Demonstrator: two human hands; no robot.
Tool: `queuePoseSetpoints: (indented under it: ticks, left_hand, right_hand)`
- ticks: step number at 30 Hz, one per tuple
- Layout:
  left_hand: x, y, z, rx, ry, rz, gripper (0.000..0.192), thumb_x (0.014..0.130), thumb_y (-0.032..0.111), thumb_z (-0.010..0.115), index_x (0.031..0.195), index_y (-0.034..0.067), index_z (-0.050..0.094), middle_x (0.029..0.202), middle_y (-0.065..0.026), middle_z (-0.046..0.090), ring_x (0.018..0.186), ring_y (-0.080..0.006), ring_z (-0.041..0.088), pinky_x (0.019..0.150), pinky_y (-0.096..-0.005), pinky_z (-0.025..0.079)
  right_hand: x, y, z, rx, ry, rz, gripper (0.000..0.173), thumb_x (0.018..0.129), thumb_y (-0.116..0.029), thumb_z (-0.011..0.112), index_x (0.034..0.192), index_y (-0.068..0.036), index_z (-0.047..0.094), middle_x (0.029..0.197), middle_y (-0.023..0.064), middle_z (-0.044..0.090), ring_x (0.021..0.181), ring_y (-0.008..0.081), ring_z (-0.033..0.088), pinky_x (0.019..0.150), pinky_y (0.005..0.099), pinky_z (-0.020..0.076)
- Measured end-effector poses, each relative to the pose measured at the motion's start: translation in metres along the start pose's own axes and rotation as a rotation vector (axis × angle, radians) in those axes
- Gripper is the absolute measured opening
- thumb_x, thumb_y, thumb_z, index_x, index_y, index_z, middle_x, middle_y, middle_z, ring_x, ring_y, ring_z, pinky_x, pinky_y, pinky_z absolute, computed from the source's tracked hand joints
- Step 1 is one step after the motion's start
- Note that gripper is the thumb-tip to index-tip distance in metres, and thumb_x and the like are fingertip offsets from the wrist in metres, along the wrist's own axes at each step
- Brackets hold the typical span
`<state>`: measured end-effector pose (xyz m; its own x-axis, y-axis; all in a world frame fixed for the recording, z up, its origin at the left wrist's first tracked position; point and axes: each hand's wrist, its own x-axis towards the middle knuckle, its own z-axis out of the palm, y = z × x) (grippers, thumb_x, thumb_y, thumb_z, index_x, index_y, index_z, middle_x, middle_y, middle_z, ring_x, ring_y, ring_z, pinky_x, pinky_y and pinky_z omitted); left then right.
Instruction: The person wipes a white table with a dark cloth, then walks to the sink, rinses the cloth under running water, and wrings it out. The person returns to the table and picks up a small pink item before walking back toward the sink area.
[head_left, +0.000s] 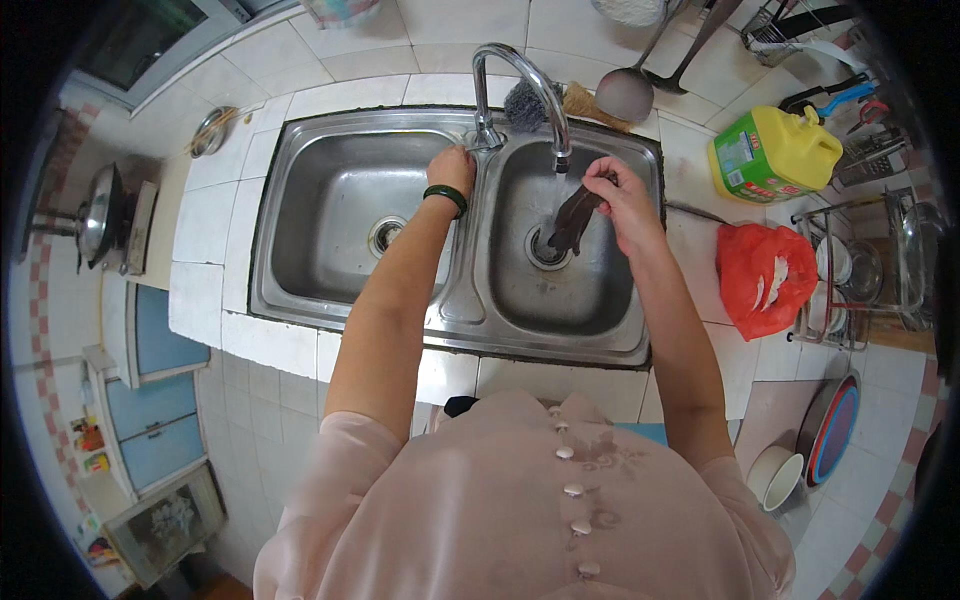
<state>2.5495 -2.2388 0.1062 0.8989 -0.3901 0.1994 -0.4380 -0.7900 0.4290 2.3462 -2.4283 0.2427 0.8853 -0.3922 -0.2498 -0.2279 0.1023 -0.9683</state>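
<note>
Water runs from the curved chrome tap (525, 60) into the right basin (562, 300) of a steel double sink. My left hand (451, 169), with a dark green bangle on its wrist, is closed at the tap lever (480, 147) beside the tap's base. Pinched between the thumb and fingers of my right hand (622, 201) is a limp, dark brown piece of wet material (576, 217). It hangs beside the stream, its lower end over the drain (540, 253). Whether it is cloth cannot be made out.
Left of the divider is the second basin (322, 217). A grey scouring ball (529, 105) lies behind the tap, near a hanging ladle (624, 94). To the right stand a yellow detergent jug (780, 154), a red plastic bag (757, 262) and a dish rack (862, 300).
</note>
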Motion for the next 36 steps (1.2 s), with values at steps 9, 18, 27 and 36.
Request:
queuePoseSetpoints:
  ticks: [9,18,27,36]
  left_hand:
    - [-0.079,0.088,0.018,-0.553,-0.008,0.174,0.019,0.074,0.005,0.059,0.092,0.006,0.065,0.081,-0.0144,0.066,0.076,-0.035,0.063,0.069,-0.0425,0.05]
    - [-0.07,0.125,-0.031,-1.181,-0.464,0.169,0.017,0.082,0.013,0.069,0.094,0.0,0.067,0.077,-0.002,0.064,0.068,-0.0085,0.055,0.063,-0.0263,0.046]
    - [-0.055,0.107,-0.045,-0.836,-0.443,0.327,0.022,0.077,0.015,0.073,0.095,0.003,0.069,0.079,-0.0101,0.066,0.065,-0.0165,0.058,0.066,-0.03,0.047]
    - [-0.06,0.074,-0.015,-0.484,-0.35,0.318,0.018,0.086,0.017,0.059,0.098,0.007,0.068,0.083,-0.019,0.066,0.074,-0.0363,0.062,0.068,-0.0418,0.049]
  right_hand:
    - [0.007,-0.001,0.006,0.019,-0.002,-0.032,0.01,0.079,-0.02,0.067,0.086,-0.015,0.06,0.082,-0.0063,0.056,0.076,0.0054,0.049,0.065,0.0221,0.0357]
    - [0.01,-0.014,-0.01,-0.023,-0.061,-0.178,0.017,0.077,-0.019,0.071,0.089,-0.011,0.062,0.078,-0.0042,0.058,0.072,0.0083,0.054,0.062,0.0267,0.0427]
    - [0.013,-0.025,-0.011,-0.853,-0.074,-0.455,0.025,0.076,-0.031,0.069,0.083,-0.007,0.07,0.079,0.0084,0.064,0.078,0.0244,0.057,0.069,0.0337,0.0439]
    - [0.012,-0.019,-0.014,-0.476,-0.067,-0.366,0.022,0.087,-0.025,0.064,0.086,-0.003,0.063,0.081,-0.0015,0.059,0.079,0.0067,0.052,0.073,0.0227,0.0406]
